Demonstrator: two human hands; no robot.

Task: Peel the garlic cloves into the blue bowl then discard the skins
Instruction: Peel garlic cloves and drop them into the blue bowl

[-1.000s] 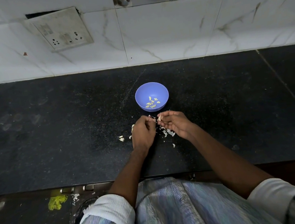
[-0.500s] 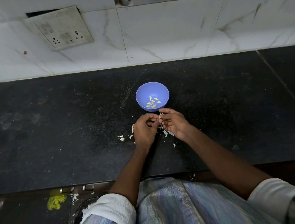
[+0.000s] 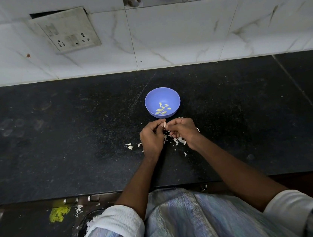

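**Hands pinch one clove just short of the bowl**

Left hand point(image 3: 152, 138) and right hand point(image 3: 183, 132), fingers curled, both pinch a garlic clove point(image 3: 164, 124) between them. Loose skins point(image 3: 180, 141) litter the black countertop point(image 3: 57, 150) below. Blue bowl point(image 3: 150, 103), holding peeled cloves point(image 3: 162, 109), sits just beyond.

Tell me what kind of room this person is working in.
Most likely a home kitchen: a dark stone counter against a white marble-look tiled wall with a socket plate, and a blue bowl of peeled garlic cloves.
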